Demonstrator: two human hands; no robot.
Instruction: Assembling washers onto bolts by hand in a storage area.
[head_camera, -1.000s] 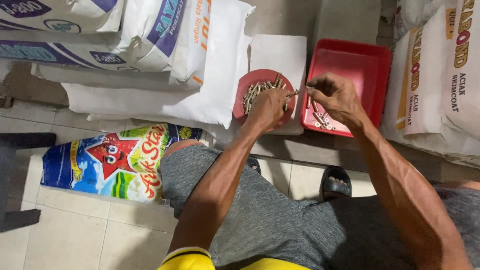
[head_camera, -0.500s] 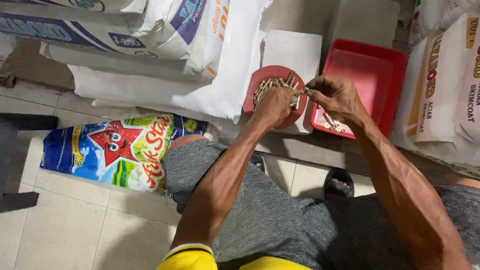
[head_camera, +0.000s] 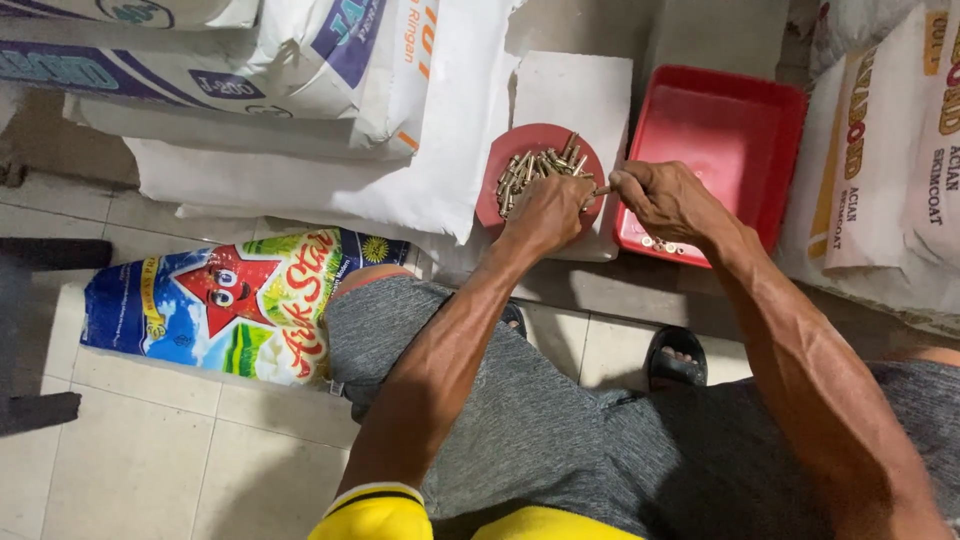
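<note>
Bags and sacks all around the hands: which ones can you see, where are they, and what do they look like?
White sacks: stacked at upper left, with blue, purple and orange print.
Colourful bag: flat on the floor by the left knee, blue and green with a red cartoon star.
White sack: far right beside the red tray, with gold and red print.

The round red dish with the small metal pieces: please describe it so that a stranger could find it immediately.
Find the white block between the piled sacks and the red rectangular tray. The round red dish sits on it, just beyond the left hand. Unlike the nearly bare tray, it is circular and heaped with small brass-coloured metal pieces.
</note>
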